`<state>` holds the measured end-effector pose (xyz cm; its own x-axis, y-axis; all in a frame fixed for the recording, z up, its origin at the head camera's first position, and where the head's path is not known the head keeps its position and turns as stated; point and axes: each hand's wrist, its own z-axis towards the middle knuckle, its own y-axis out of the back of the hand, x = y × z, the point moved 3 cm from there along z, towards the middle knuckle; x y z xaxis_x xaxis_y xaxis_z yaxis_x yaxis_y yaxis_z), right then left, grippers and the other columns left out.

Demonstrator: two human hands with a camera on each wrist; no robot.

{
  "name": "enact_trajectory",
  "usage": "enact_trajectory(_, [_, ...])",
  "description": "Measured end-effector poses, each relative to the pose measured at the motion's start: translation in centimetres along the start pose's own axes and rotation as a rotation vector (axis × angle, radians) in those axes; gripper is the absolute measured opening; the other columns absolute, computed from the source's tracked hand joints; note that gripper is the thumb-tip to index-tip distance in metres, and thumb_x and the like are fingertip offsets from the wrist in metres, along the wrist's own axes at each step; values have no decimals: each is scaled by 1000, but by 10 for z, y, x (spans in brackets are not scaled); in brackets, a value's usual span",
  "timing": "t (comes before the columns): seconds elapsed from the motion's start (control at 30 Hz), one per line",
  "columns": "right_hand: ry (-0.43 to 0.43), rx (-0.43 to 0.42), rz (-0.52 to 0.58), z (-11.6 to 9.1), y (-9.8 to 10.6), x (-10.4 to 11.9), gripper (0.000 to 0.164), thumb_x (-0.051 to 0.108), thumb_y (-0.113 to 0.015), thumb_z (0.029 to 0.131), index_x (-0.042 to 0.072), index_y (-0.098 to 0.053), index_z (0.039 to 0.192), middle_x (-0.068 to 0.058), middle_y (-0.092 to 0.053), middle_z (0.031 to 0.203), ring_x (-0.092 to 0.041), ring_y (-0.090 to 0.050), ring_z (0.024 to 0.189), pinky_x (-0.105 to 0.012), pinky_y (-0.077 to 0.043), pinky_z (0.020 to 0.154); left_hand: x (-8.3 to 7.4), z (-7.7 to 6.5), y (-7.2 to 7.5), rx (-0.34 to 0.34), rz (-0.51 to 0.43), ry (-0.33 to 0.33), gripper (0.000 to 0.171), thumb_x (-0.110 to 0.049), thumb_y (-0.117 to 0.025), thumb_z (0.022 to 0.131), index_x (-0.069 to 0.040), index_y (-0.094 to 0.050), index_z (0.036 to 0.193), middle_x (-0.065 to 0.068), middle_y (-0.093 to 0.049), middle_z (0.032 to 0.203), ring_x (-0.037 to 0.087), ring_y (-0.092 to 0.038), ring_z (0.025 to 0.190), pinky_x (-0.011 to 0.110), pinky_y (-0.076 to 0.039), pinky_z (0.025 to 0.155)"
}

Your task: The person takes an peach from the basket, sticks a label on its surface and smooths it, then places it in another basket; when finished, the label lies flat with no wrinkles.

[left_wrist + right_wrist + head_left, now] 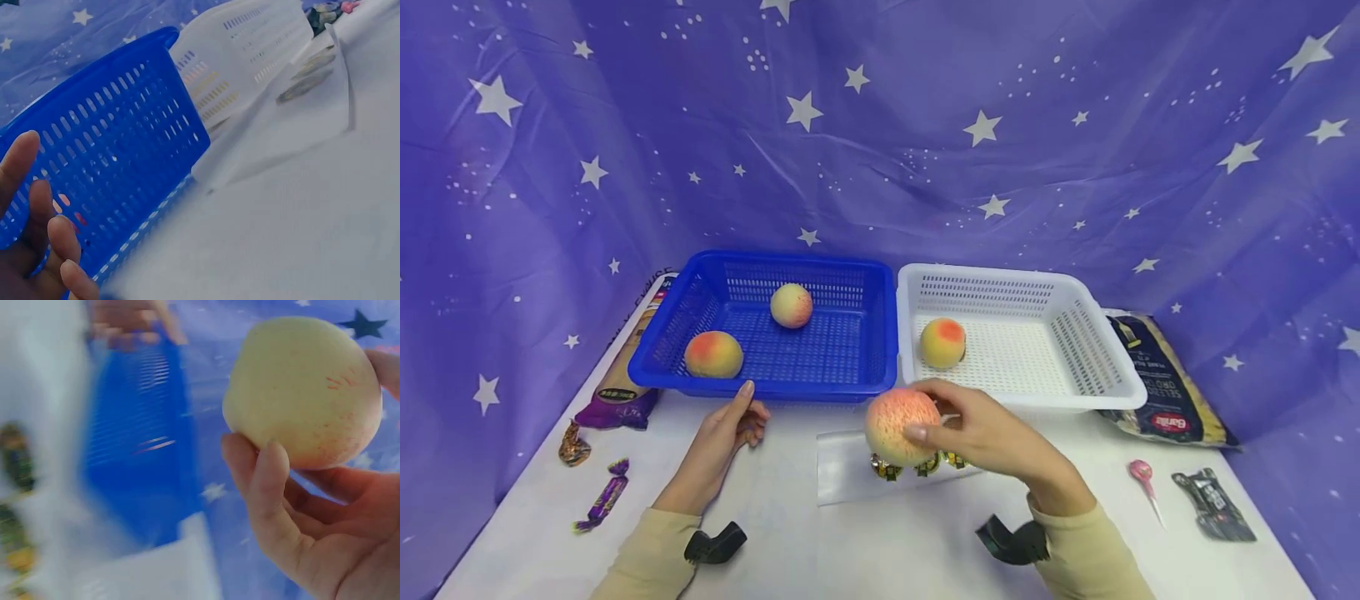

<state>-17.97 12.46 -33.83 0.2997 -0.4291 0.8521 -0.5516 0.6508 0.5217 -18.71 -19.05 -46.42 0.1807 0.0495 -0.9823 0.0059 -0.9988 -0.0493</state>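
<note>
In the head view my right hand point(981, 429) grips a peach point(901, 421) between thumb and fingers, in front of where the two baskets meet. The right wrist view shows that peach point(300, 394) close up, its near side pale yellow. My left hand point(722, 442) is by the front wall of the blue basket point(820, 390), fingers relaxed and nothing in them; its index fingertip is at the rim. Two more peaches lie in the blue basket, one at the front left point(713, 355), one toward the back point(792, 306). A further peach point(943, 342) lies in the white basket point(1075, 400) at its left.
Behind the right hand, a clear sheet point(842, 471) carries several gold-wrapped pieces point(927, 465). At left lie a purple-ended bag point(625, 392), a brown wrapped candy point(574, 446) and a purple candy point(604, 497). At right are a Barilla bag point(1165, 383), a pink lollipop point(1142, 475) and a black packet point(1213, 504).
</note>
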Motion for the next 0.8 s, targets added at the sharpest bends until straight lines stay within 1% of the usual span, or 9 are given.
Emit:
enact_trajectory(0.07, [-1,5,10,-20,-8,-18,38,32,-62,82,24,-50,117,3,-59,103,-11,-58,94,-27,-49,77,-2,0,0,30,-61,2,53,-53,-40,88,-3,-58,87,3,-50,80,16,-47,71,28,-42,61])
enact_trajectory(0.17, [-26,-18,-28,-47,-22,-44,39,34,-65,79,27,-51,115,6,-58,97,-8,-57,83,-25,-49,68,-4,0,-1,77,-156,14,45,-50,-40,89,-9,-58,83,1,-49,80,15,-46,71,27,-40,60])
enact_trajectory(0.23, [-25,-43,-79,-61,-30,-59,42,36,-66,78,27,-50,116,8,-57,95,-7,-55,80,-24,-48,64,-5,0,-1,87,-181,13,44,-49,-39,90,-10,-57,82,1,-49,79,15,-46,70,27,-40,60])
enact_trajectory(0.37, [-35,-85,-141,-74,-41,-80,47,41,-67,75,27,-49,117,11,-55,97,-5,-52,79,-22,-46,63,-5,2,0,63,-178,16,47,-50,-40,89,-7,-56,83,1,-49,79,16,-46,70,27,-39,59])
enact_trajectory(0.47, [-30,-110,-175,-78,-47,-87,51,42,-68,73,24,-49,117,13,-54,97,-3,-51,77,-21,-45,63,-4,3,1,48,-159,37,50,-52,-40,88,-5,-55,86,2,-48,82,16,-46,72,27,-40,61])
enact_trajectory(0.57, [-16,-140,-223,-82,-52,-87,55,44,-68,73,21,-48,119,14,-53,100,0,-49,76,-20,-44,63,-3,2,0,47,-162,59,52,-54,-39,87,-5,-55,87,2,-48,83,16,-46,73,27,-41,61])
enact_trajectory(0.6, [-12,-151,-244,-83,-54,-86,56,44,-68,73,21,-48,119,14,-52,101,0,-48,76,-20,-43,64,-2,2,-2,56,-172,63,52,-54,-38,88,-5,-55,87,2,-48,83,15,-46,73,26,-40,61])
enact_trajectory(0.7, [-15,-177,-299,-89,-58,-84,57,45,-66,74,21,-46,121,15,-50,108,2,-48,85,-21,-44,72,-2,-1,-10,116,-217,69,53,-55,-32,89,-7,-53,89,1,-48,84,14,-46,73,25,-40,62])
enact_trajectory(0.8, [-42,-176,-327,-95,-63,-83,59,45,-65,75,21,-43,124,15,-48,113,0,-49,95,-24,-44,81,-1,-5,-23,182,-201,75,56,-55,-30,89,-3,-49,97,2,-46,87,13,-45,74,24,-40,63])
